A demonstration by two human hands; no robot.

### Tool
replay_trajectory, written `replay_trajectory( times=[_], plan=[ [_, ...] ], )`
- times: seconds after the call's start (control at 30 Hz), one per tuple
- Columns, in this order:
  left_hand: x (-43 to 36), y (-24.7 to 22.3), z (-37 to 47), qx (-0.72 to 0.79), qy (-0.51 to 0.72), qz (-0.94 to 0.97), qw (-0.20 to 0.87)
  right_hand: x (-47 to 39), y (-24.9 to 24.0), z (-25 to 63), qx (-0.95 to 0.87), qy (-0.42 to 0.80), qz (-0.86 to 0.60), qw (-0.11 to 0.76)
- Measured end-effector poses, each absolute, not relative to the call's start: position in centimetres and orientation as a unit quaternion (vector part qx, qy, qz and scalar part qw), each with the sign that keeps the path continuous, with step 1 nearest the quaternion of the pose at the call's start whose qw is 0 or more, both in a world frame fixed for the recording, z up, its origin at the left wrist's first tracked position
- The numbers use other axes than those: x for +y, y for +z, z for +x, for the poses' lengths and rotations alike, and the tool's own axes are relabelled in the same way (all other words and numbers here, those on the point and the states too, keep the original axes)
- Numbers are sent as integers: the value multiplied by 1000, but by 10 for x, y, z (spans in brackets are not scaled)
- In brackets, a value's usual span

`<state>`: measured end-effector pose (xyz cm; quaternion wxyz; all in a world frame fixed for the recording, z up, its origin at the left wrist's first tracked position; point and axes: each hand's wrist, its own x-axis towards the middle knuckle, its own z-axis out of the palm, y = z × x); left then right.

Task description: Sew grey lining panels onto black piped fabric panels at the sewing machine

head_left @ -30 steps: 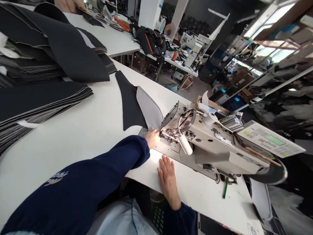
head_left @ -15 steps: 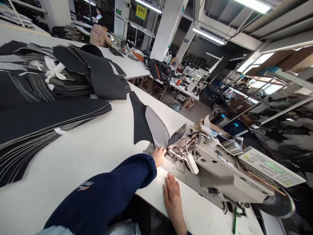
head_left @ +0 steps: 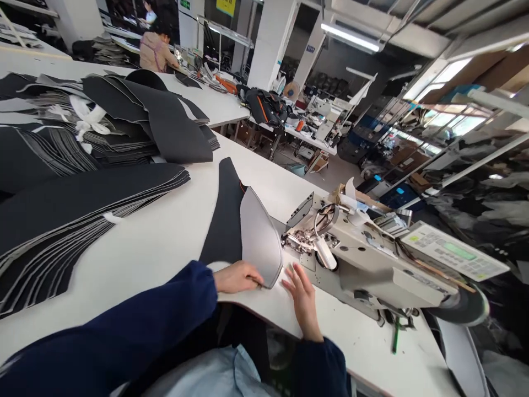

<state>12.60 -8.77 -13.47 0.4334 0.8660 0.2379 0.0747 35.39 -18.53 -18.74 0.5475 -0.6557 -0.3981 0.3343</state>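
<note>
The grey panel (head_left: 261, 237) has come nearer the person across the table (head_left: 152, 242), its side edge beside the machine (head_left: 363, 275), so it seems free to shift. The left hand (head_left: 238, 277) has drawn back too, fingers closed on its near end; the right hand (head_left: 303, 292) is spread, just beside. The left thumb and needle are hidden; whether the dark panel (head_left: 223, 226) is joined is unclear.

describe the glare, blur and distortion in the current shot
Head view: the long white ceiling tube light is blown out; head view: the white upright pillar leans, with a wide-angle, tilted look; head view: the pale heaped material at the right edge looks smeared, while the curved light-grey fabric panel by the left hand has a readable outline.
</note>
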Motion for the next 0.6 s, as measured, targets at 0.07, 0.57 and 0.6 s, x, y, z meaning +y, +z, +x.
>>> replay_trajectory(
  times=[0.07, 0.57, 0.6],
  plan=[
    [-100, -131, 90, 189, 31, 809, 556, -165, -178, 336, -392, 406, -650, 509],
    [-31, -136, 73, 451, 395, 414, 685, -203, -116, 218, -900, -27, -435, -4],
    [-31, -138, 74, 438, 411, 404, 690, -203, -116, 219, -900, -15, -436, 11]
  ],
)
